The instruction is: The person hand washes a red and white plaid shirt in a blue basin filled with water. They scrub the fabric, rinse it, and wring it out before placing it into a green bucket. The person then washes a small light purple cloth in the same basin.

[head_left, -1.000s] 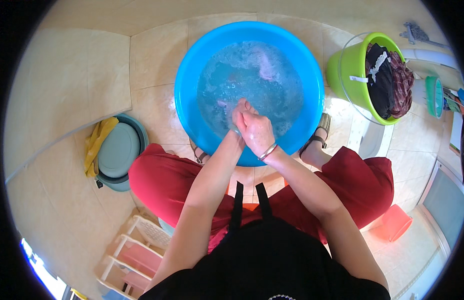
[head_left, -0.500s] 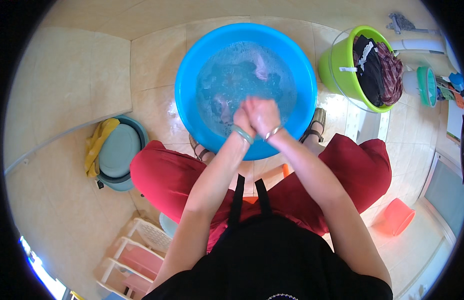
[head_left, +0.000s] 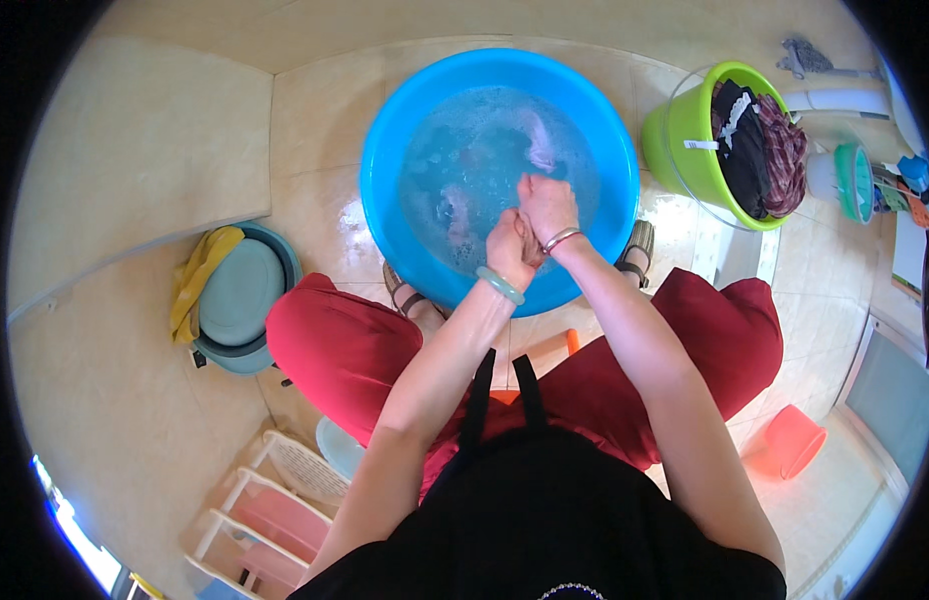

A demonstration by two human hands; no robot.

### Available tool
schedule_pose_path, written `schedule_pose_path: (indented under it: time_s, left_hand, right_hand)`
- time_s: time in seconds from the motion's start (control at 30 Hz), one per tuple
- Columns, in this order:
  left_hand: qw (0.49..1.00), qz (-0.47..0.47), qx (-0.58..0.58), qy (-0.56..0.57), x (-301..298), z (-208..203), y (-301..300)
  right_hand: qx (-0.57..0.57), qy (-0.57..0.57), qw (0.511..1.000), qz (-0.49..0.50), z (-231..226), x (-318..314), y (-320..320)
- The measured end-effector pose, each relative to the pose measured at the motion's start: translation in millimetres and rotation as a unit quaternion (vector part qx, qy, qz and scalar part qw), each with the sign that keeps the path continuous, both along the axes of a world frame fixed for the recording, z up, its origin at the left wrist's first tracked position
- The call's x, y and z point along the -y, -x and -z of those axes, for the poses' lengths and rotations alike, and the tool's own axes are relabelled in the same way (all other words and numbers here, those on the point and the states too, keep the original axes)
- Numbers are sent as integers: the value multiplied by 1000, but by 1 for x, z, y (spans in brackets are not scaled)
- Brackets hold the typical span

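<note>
A big round blue basin (head_left: 383, 190) holds sudsy water, with pale lilac cloth (head_left: 541, 145) showing at the surface in two places. Over its near side my hands are closed, one against the other. My left hand (head_left: 511, 245), with a green bangle at the wrist, is lower and nearer to me. Just beyond it and to the right is my right hand (head_left: 548, 205), with a silvery bangle. Whatever the curled fingers hold, if anything, is hidden from this view.
At the right, a green bucket (head_left: 675, 150) holds dark and plaid clothes (head_left: 782, 150). Stacked basins (head_left: 240, 295) with a yellow cloth (head_left: 200, 280) stand at the left. A white rack (head_left: 255, 515) is at lower left, a pink bucket (head_left: 793, 442) at lower right.
My hands have shifted from tightly overlapping to one above the other, the left nearer to me and the right farther out. The lilac cloth shows more plainly in the water.
</note>
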State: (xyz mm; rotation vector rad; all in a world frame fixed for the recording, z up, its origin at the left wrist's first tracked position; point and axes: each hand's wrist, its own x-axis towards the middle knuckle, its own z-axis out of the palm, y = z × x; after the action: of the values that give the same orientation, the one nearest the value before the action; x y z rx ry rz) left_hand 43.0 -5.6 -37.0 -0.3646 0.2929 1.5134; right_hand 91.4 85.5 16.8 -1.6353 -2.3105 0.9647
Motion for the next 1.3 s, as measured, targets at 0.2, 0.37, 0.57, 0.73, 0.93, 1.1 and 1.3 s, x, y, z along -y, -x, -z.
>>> schedule_pose_path:
  time_s: [0.2, 0.37, 0.57, 0.73, 0.93, 1.1, 1.3]
  left_hand:
    - [956, 22, -159, 245, -15, -58, 22]
    - [926, -39, -85, 365, -23, -74, -1]
    - [962, -61, 23, 267, -3, -62, 23]
    - [924, -12, -310, 224, -9, -90, 13]
    - [880, 9, -418, 223, -5, -73, 25]
    - [956, -41, -223, 185, -8, -66, 25]
    - [966, 87, -170, 176, -11, -76, 1]
  right_hand:
    - [-123, -99, 980, -124, -42, 52, -2]
    - [34, -135, 965, -220, -5, 17, -12]
    - [-251, 478, 812, 220, -44, -27, -27]
    - [-389, 548, 716, 191, -49, -15, -38]
    - [-383, 499, 757, 179, -60, -12, -42]
    - [-245, -39, 951, -187, -85, 47, -7]
    - [-70, -33, 996, -39, -33, -17, 7]
